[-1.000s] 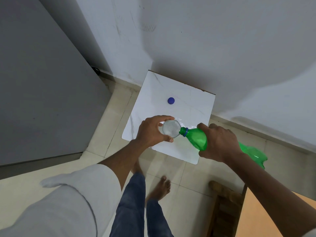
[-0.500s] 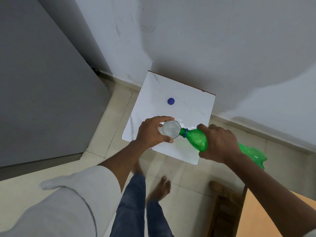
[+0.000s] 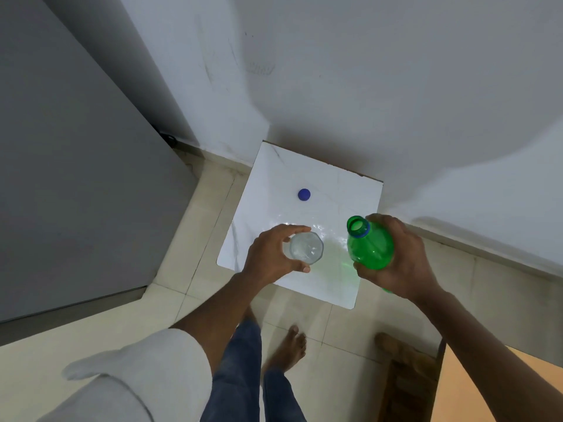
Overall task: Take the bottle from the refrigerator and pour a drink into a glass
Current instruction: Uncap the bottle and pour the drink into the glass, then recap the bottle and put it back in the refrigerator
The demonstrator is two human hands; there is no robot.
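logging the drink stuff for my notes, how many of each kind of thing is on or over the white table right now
green plastic bottle: 1, uncapped, in the right hand
clear glass: 1, in the left hand
blue bottle cap: 1, lying loose on the white table
total: 3

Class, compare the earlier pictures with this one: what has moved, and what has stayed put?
The right hand has tipped the green bottle back upright, its mouth lifted away from the glass. Unchanged: the left hand grips the glass, and the blue cap lies on the white table.
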